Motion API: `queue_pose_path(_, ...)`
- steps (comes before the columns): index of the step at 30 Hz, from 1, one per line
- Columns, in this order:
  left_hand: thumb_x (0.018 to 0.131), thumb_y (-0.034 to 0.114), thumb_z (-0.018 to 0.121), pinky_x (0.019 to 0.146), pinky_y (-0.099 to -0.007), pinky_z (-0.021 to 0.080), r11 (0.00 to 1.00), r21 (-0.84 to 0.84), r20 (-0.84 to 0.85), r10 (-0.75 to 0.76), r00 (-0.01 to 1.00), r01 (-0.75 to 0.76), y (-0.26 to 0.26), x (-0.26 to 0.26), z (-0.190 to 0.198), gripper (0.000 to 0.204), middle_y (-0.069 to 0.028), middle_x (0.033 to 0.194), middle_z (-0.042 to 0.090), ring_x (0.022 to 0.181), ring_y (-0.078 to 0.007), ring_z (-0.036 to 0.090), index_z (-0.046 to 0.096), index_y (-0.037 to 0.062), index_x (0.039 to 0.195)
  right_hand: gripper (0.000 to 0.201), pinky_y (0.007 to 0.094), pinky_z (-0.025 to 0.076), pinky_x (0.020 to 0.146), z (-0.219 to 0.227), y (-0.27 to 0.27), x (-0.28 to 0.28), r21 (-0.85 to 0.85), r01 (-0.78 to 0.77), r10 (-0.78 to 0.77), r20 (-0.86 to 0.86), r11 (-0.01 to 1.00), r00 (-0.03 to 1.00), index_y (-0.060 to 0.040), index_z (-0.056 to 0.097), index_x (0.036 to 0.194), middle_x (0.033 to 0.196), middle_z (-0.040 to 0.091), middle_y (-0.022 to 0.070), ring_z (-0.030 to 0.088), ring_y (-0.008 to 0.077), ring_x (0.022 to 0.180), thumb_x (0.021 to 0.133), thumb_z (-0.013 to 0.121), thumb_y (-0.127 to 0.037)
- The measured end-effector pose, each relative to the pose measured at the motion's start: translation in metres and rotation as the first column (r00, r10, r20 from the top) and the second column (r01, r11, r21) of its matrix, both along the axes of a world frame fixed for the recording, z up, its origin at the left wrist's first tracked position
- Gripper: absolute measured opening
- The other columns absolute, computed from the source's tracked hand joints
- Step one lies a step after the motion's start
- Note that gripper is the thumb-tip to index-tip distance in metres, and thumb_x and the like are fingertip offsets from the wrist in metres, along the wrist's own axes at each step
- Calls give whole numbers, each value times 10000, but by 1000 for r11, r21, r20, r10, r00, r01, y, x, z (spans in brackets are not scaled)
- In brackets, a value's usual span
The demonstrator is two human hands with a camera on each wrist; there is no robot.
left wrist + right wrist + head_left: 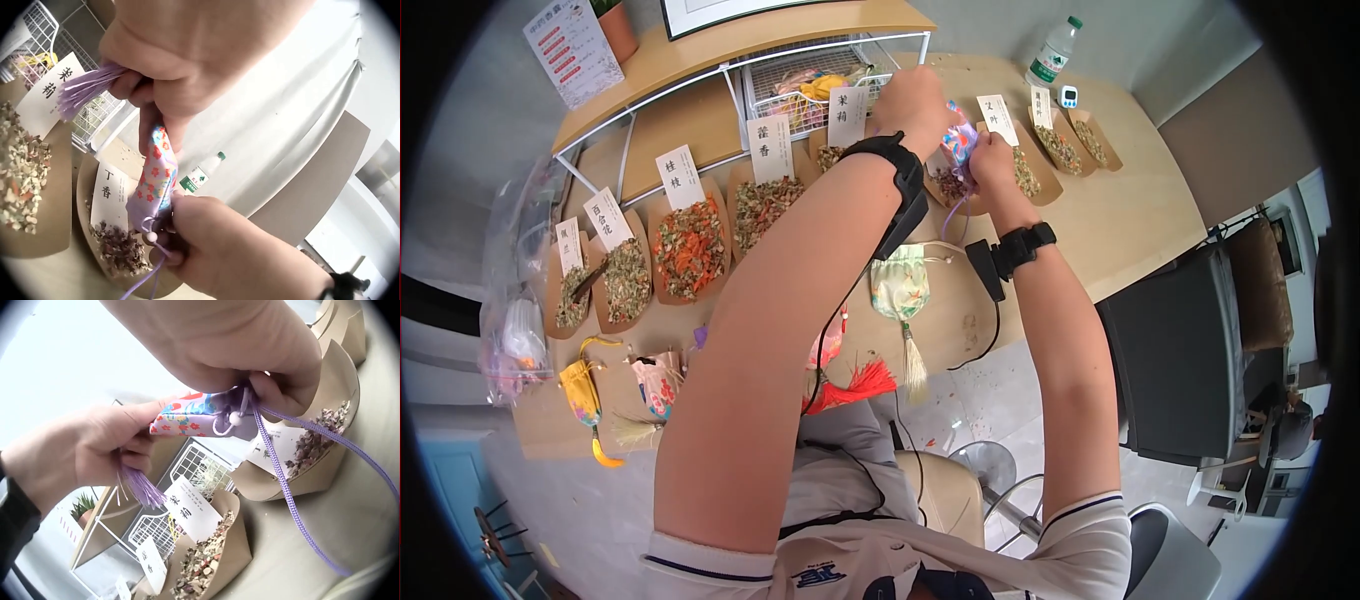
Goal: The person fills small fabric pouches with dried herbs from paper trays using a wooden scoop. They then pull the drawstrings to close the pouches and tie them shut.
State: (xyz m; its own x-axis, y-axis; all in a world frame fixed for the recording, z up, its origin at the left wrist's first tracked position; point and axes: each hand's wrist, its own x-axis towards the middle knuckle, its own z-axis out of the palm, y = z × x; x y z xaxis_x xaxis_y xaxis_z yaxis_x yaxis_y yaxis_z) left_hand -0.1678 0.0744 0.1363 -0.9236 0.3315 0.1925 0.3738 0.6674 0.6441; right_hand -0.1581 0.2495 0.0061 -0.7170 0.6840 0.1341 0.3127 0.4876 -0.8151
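Note:
A lilac drawstring pouch [153, 178] with red and blue flowers is stretched between both hands, over a paper tray of dark dried petals [119, 250]. My left hand [915, 112] grips its bottom end, and a purple tassel [90, 90] sticks out from between the fingers. At the gathered mouth my right hand [994, 165] pinches the fabric, covering part of it. A white bead [235, 419] sits on the purple cord [284, 481], whose two strands hang down loose from the mouth.
Labelled paper trays of dried herbs [690, 245] line the table. A wire basket [795, 115] stands behind them under a wooden shelf [750, 52]. Nearer lie a pale green pouch [900, 283], a yellow pouch [581, 392] and a red tassel [855, 385]. A water bottle [1055, 52] stands at the back.

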Motion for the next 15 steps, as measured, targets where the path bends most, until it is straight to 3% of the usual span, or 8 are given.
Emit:
queue_pose_path(1,783,323,803,788,-446,580,1000,12,4,-3,1000,3,0,1,0,348,-198,932,730,908,-403,704,741,3,904,411,506,504,883,1,1,-1,-12,-1,1,9,1000,1000,40,672,1007,1015,681,295,651,460,989,1009,420,-284)
queue_pose_path(3,783,295,802,791,-441,582,1000,26,-25,4,1000,-4,2,2,-2,340,-205,965,727,931,-407,700,735,0,940,423,499,548,783,-1,2,-2,25,-16,15,43,1000,999,47,673,970,958,694,285,690,435,896,1012,414,-285)
queue_pose_path(6,775,273,802,797,-433,582,1000,-9,-92,-14,996,13,9,-1,-12,347,-224,998,720,955,-409,697,732,-5,969,430,458,556,564,28,-15,19,-220,-102,140,169,970,976,61,671,938,857,694,258,712,358,699,1010,420,-281)
queue_pose_path(9,767,271,800,806,-427,581,993,-96,-68,-76,995,69,19,-18,-22,348,-246,1003,713,955,-410,697,731,-15,952,233,316,314,333,32,-16,21,-336,-105,168,164,936,972,-60,565,827,571,506,49,452,144,403,982,397,-107)
queue_pose_path(12,747,282,810,801,-419,583,996,-81,-3,-45,999,45,20,-16,-17,357,-249,954,716,912,-398,707,734,-23,916,244,311,326,332,31,-18,22,-325,-90,135,120,942,983,-59,616,874,607,546,47,494,144,430,985,405,-110)
queue_pose_path(15,713,306,837,760,-407,585,998,31,12,-57,998,57,9,-1,-5,375,-231,857,721,821,-369,718,739,-26,858,373,462,560,598,9,-2,11,-208,-132,152,81,969,985,67,691,975,850,701,254,715,359,723,974,476,-237)
